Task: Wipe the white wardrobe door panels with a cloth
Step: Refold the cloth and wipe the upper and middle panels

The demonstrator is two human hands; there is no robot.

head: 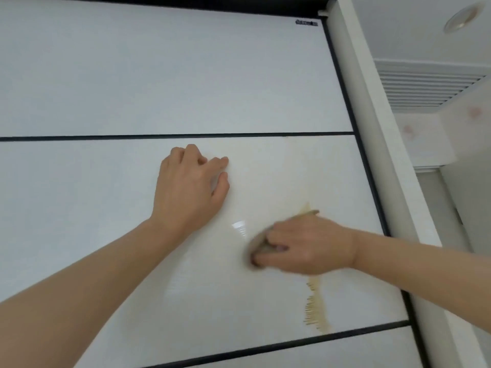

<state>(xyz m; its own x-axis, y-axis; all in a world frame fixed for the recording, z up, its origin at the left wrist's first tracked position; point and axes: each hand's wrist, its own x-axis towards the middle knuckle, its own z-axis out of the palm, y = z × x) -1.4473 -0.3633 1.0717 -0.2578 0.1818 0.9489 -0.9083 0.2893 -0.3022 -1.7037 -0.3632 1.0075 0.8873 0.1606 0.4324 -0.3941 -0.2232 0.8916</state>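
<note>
Step in hand: wiping the middle door panel (pixel 106 208) of the white wardrobe, near its right edge, where a yellowish smear (pixel 316 309) runs down toward the lower black strip (pixel 292 343)
Doing it well: I'd press the cloth (pixel 259 247) flat and work along the smear in overlapping passes, then turn to a clean face so the stain isn't spread across the gloss
Right hand (pixel 305 245): fingers curled round the bunched cloth, holding it against the panel; forearm comes in from the right, blurred, so it looks to be mid-stroke
Left hand (pixel 191 187): holding nothing, palm resting on the same panel just under the upper black strip (pixel 159 137), fingers loosely bent, thumb out; arm stretched up from lower left
Cloth: mostly hidden under the right hand, touching the panel just above the smear
</note>
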